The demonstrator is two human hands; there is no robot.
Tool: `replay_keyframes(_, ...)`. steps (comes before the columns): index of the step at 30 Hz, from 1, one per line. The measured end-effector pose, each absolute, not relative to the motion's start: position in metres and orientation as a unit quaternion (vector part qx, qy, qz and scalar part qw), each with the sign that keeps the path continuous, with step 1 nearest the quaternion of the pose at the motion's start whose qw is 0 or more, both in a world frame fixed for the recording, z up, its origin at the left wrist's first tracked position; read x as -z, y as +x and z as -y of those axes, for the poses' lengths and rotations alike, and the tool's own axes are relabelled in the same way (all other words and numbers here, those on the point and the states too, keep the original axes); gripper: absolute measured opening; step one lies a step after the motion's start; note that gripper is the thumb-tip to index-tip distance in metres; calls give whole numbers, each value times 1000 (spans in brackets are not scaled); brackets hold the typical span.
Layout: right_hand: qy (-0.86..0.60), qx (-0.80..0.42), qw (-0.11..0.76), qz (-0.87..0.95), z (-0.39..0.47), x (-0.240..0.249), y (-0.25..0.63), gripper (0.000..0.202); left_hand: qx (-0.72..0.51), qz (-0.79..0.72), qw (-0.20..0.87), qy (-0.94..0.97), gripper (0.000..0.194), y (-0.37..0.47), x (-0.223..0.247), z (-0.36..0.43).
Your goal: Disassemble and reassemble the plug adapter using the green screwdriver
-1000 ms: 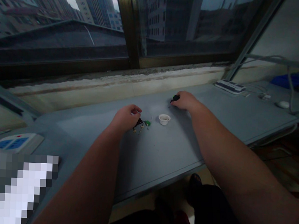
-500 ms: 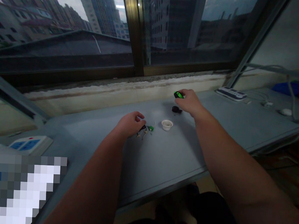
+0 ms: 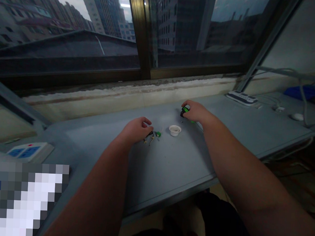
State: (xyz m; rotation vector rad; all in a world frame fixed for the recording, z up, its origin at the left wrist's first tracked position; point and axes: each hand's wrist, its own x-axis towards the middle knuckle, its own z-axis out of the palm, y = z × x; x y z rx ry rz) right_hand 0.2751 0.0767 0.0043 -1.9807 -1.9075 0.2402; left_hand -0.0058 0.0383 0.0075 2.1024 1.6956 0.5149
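My right hand (image 3: 195,112) has its fingers closed round a small green-and-black piece (image 3: 185,110), low over the back of the table; whether it touches the tabletop, I cannot tell. A bit of bright green (image 3: 192,121) shows just under the hand. To the left, my left hand (image 3: 138,129) hovers or rests by a small bundle of thin wires (image 3: 151,137) with a green part (image 3: 158,134) at its end. The thumb and forefinger there are curved with a gap between them. Between the hands stands a small white round cup (image 3: 175,130) with a wide rim.
Grey tabletop (image 3: 165,174) runs below a window. Power strips lie on the right (image 3: 242,97) and on the left (image 3: 30,151). A blue cloth-like thing (image 3: 302,92) and white cables are at the far right. Metal frame posts rise at both sides.
My right hand has come down with the green-and-black piece to where a black piece lay, now mostly covered by the hand. The left hand has hardly moved.
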Motion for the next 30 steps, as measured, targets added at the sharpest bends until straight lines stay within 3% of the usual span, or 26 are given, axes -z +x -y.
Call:
replay_keyframes(18,-733,-68,188,650,-93,15,284,60,-188,-600,209,749,30,-7,-5,-40)
replay_keyframes(30,-739,-85,170,646,-100,18,285,43,-192,-598,198,753,27,-9,-8,-40)
